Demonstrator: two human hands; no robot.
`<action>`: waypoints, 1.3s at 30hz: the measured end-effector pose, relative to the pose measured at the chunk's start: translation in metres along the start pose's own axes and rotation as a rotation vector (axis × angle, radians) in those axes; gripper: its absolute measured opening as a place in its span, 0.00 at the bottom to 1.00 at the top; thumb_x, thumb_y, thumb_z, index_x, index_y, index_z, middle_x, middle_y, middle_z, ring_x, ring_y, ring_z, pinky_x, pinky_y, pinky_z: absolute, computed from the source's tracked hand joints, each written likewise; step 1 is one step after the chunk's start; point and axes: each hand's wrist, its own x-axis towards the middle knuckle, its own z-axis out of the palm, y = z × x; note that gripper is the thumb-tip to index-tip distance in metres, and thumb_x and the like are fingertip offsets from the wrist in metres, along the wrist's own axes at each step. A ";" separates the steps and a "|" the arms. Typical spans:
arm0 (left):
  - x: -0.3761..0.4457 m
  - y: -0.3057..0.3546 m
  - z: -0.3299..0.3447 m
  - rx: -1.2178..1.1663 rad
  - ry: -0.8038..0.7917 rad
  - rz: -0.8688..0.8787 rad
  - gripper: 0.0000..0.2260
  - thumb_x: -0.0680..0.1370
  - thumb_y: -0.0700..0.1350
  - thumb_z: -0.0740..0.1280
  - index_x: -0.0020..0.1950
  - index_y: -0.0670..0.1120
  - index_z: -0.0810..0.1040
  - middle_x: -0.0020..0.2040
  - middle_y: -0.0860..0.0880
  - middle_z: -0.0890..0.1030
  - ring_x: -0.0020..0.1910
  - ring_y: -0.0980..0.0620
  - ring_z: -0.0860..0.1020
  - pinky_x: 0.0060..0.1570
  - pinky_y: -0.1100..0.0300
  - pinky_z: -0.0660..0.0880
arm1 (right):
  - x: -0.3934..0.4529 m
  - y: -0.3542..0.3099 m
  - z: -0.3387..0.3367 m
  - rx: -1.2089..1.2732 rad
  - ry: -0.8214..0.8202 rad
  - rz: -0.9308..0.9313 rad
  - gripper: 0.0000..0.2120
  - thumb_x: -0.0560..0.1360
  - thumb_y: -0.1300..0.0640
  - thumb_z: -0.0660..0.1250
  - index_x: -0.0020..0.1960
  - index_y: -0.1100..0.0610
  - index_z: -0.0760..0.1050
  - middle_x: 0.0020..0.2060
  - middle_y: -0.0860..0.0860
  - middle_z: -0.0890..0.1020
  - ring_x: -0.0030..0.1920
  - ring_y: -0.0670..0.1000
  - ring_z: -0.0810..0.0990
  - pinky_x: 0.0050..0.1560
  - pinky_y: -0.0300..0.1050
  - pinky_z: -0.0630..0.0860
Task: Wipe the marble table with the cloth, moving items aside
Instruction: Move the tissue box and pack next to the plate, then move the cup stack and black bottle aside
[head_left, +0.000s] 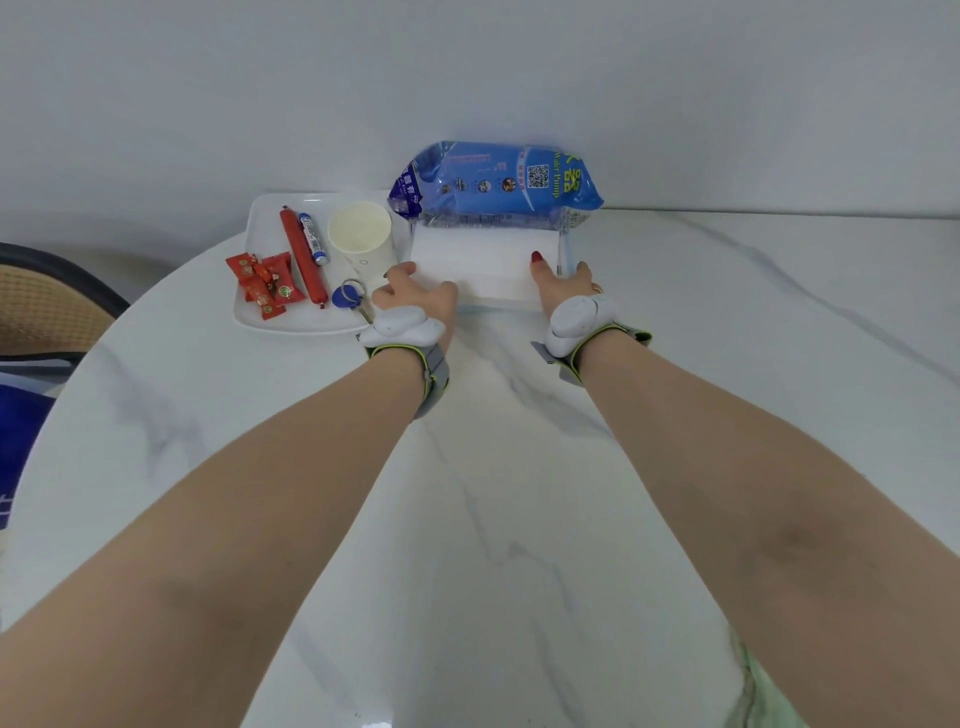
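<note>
A white box-like holder (483, 270) stands at the far side of the white marble table (493, 493), with a blue plastic package (498, 182) lying on top of it. My left hand (415, 296) grips the holder's left side, thumb on its front face. My right hand (566, 283) grips its right side, thumb with a red nail resting on the top. No cloth is in view.
A white tray (291, 325) sits left of the holder, carrying a paper cup (361, 236), a red sausage stick (303, 257), a blue marker (313, 239), red candies (262, 283) and a blue key fob (347, 297). A wicker chair (47, 306) stands at far left. A wall rises behind.
</note>
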 end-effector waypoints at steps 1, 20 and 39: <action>-0.001 0.000 0.000 0.003 0.003 0.002 0.25 0.72 0.55 0.59 0.68 0.52 0.63 0.65 0.46 0.69 0.61 0.42 0.71 0.63 0.47 0.66 | -0.001 0.000 -0.001 0.000 -0.001 -0.002 0.36 0.78 0.40 0.58 0.77 0.57 0.50 0.75 0.57 0.58 0.74 0.57 0.58 0.71 0.48 0.54; -0.086 0.047 0.019 -0.223 -0.050 0.161 0.18 0.75 0.47 0.61 0.64 0.48 0.66 0.57 0.49 0.69 0.49 0.46 0.72 0.55 0.55 0.65 | -0.031 0.063 -0.112 0.256 0.130 -0.018 0.23 0.80 0.55 0.58 0.74 0.57 0.60 0.70 0.57 0.68 0.67 0.58 0.71 0.63 0.44 0.67; -0.209 0.250 0.236 -0.257 -0.396 0.390 0.31 0.74 0.41 0.65 0.74 0.47 0.57 0.73 0.45 0.61 0.69 0.46 0.63 0.60 0.58 0.63 | 0.089 0.211 -0.380 0.354 0.273 -0.010 0.23 0.78 0.61 0.60 0.72 0.57 0.62 0.47 0.52 0.73 0.47 0.51 0.72 0.47 0.40 0.67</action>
